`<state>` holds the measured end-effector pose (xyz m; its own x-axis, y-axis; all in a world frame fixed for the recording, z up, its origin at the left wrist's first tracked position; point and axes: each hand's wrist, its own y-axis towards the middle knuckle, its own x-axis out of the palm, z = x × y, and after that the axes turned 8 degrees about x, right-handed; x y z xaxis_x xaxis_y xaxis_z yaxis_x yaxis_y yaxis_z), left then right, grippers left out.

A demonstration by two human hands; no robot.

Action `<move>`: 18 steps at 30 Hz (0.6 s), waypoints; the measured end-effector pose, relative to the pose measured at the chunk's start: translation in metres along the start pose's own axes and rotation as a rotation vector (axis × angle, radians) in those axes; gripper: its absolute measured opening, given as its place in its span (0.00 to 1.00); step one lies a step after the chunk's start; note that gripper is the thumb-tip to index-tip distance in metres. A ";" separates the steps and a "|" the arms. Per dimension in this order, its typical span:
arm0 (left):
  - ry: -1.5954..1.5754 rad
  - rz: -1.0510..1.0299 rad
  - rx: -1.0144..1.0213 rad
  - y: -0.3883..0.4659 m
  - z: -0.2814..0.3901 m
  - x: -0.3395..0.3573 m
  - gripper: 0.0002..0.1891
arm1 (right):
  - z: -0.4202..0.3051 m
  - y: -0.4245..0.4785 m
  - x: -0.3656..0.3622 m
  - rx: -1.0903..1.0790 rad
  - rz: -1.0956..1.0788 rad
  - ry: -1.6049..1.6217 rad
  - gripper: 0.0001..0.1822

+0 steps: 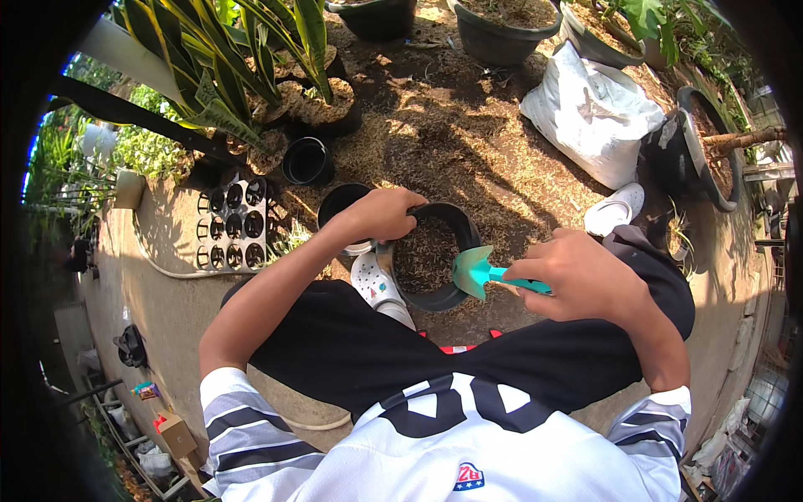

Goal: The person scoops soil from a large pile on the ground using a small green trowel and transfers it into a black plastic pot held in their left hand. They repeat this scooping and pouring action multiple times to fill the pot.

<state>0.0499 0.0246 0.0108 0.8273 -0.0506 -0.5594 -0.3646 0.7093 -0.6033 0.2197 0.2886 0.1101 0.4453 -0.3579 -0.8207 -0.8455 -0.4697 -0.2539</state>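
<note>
My left hand (pixel 393 213) grips the rim of a black plastic plant pot (pixel 465 224) between my feet. Inside the pot lies a brown soil mix (pixel 428 254) flecked with pale husks. In my right hand (pixel 574 273) is the handle of a turquoise hand trowel (pixel 475 271), its blade over the pot's right rim. Whether the blade touches the rim, I cannot tell. Just behind my left forearm stands a second black pot (pixel 339 199), partly hidden by that arm.
Ahead spreads husk-strewn soil (pixel 452 138). A white sack (pixel 590 113) slumps at the right, near a large black planter (pixel 690 144). Left are a small empty pot (pixel 307 161), potted snake plants (pixel 263 63), a white tray with round openings (pixel 232 224) and a hose (pixel 157 260).
</note>
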 end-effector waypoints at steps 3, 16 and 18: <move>0.008 0.027 0.049 0.004 -0.012 0.008 0.27 | 0.004 -0.004 -0.011 0.035 0.017 0.031 0.12; -0.035 -0.009 0.000 0.000 0.003 -0.002 0.27 | 0.003 0.002 0.001 0.020 0.137 0.061 0.10; -0.039 -0.002 -0.004 0.000 0.002 -0.001 0.27 | 0.003 0.005 0.006 0.047 0.134 0.047 0.10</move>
<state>0.0497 0.0263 0.0130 0.8439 -0.0247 -0.5359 -0.3646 0.7064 -0.6067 0.2172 0.2871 0.1026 0.3396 -0.4526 -0.8245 -0.9109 -0.3768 -0.1683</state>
